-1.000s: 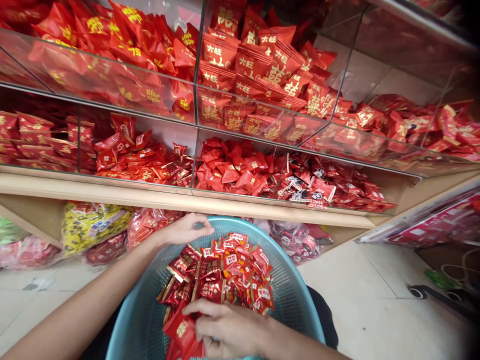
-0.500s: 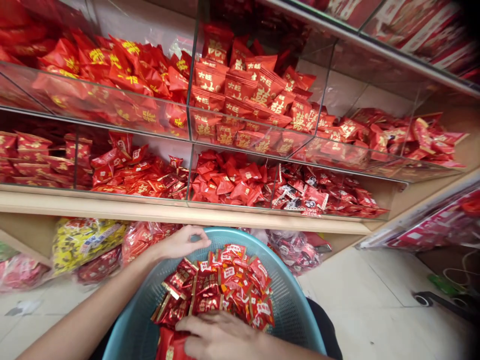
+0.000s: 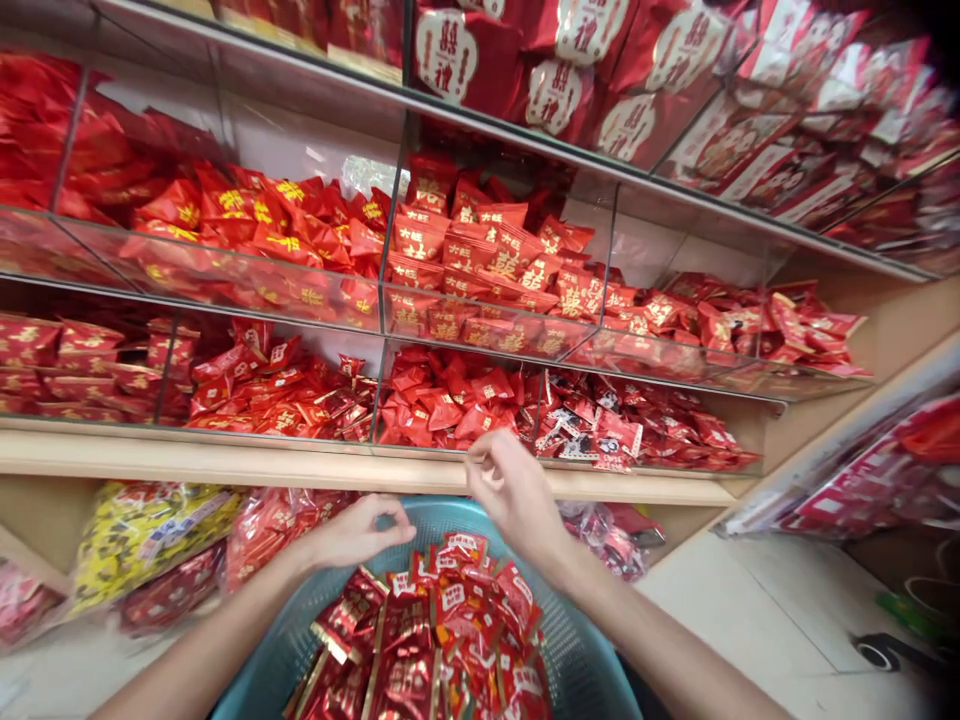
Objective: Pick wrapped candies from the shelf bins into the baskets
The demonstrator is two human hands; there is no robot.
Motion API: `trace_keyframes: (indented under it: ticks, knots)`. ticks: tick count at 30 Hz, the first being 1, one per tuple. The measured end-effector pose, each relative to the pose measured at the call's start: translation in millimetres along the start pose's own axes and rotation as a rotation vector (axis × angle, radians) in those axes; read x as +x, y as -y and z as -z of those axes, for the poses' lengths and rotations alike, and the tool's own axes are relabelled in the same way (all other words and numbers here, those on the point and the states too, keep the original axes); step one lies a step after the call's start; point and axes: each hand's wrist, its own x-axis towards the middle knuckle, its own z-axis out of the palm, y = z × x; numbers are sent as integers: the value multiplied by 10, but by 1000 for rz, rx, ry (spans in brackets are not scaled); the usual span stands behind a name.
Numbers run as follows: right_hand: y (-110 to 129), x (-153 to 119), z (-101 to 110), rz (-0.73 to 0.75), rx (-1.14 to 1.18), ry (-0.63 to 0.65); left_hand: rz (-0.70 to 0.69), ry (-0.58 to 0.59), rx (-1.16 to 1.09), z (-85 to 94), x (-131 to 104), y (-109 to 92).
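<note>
A blue-green plastic basket (image 3: 589,640) with perforated sides sits low in front of me. Inside it lie several dark red candy packets (image 3: 409,635) and brighter red candy packets (image 3: 469,600). My left hand (image 3: 360,532) is closed over the basket's far left rim, thumb and fingers curved into a loop. My right hand (image 3: 517,495) is raised above the far rim, before the wooden shelf edge (image 3: 300,460). Its fingers are curled together, and I cannot make out anything between them. Behind its fingertips is a bin of small red packets (image 3: 431,405).
Clear-fronted shelf bins hold red packets (image 3: 472,270), with larger gift bags (image 3: 555,95) above. Below the shelf are a yellow bag of sweets (image 3: 150,540) and other plastic bags (image 3: 611,535). A black chair caster (image 3: 877,655) stands on the tiled floor at right.
My right hand has moved from a red packet at the basket's near side up to the shelf edge. That packet no longer shows. The view has tilted upward; my left hand stays at the rim.
</note>
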Motion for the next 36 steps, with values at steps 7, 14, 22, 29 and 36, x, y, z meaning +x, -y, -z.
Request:
trace_keyframes:
  ticks: [7,14,22,29,36]
  knots:
    - [-91,550,7,-300,-309,36,-8,-9,24,-2,7,12]
    - [-75,604,-77,-436,-447,127,-22,-26,57,-9,-16,53]
    - [-246,555,113,-440,-367,48,-34,-37,72,-32,0,87]
    - [-37,305,461,-181,-191,-14,-39,-34,68,-38,13,117]
    - [465,-426,459,-48,210,368,-82,-20,23,-38,22,58]
